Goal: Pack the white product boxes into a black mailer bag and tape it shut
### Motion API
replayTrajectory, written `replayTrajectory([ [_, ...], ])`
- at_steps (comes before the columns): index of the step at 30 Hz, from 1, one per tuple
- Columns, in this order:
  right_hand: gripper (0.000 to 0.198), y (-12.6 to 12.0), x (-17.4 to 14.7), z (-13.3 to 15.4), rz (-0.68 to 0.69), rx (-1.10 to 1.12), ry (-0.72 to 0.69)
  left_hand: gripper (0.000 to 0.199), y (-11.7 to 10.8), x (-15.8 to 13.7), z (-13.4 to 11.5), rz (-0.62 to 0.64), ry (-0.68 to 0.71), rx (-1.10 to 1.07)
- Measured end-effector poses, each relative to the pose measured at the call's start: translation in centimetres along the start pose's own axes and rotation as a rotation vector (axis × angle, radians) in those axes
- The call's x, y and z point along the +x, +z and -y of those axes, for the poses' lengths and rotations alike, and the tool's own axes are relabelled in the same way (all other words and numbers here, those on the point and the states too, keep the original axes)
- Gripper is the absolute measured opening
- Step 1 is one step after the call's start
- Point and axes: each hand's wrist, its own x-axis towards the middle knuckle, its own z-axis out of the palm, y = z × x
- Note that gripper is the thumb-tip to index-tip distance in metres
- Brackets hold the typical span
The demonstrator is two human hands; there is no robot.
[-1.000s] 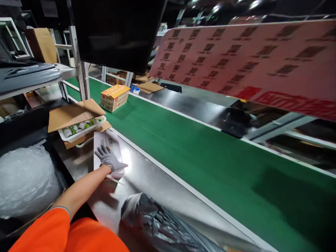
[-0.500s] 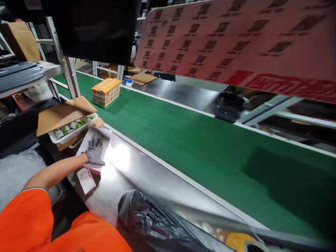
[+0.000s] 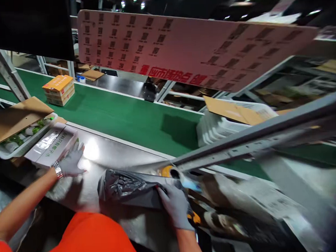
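**Both gloved hands down on the steel table**

The left hand [image 3: 71, 163] reaches out low, fingers spread flat against the near end of a white box [image 3: 51, 144], whose long axis runs away toward the green belt [image 3: 123, 116]. The right hand [image 3: 175, 206] presses a crumpled black bag [image 3: 126, 186] at mid-table, fingers loosely curled on it.

Two hands [image 3: 71, 162], one grey bag [image 3: 126, 188]

Dim hall, overhead spots, blurred right edge
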Motion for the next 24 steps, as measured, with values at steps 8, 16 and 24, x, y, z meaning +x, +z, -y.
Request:
replayTrajectory([
  [8, 0.041, -1.2, -3.8, 4.2, -0.017, 0.088, 0.282, 0.125, 8.5, 2.4, -16.0, 0.071, 0.14, -0.16],
  [16, 0.044, 0.2, -9.3, 10.9, -0.041, 0.1, 0.595, 0.072, 4.1, 12.2, -13.7, 0.087, 0.637, -0.015],
  [24, 0.05, -2.4, -7.6, 13.6, 0.118, -0.064, 0.634, 0.072, 4.8, 11.9, -16.2, 0.053, 0.617, 0.077],
])
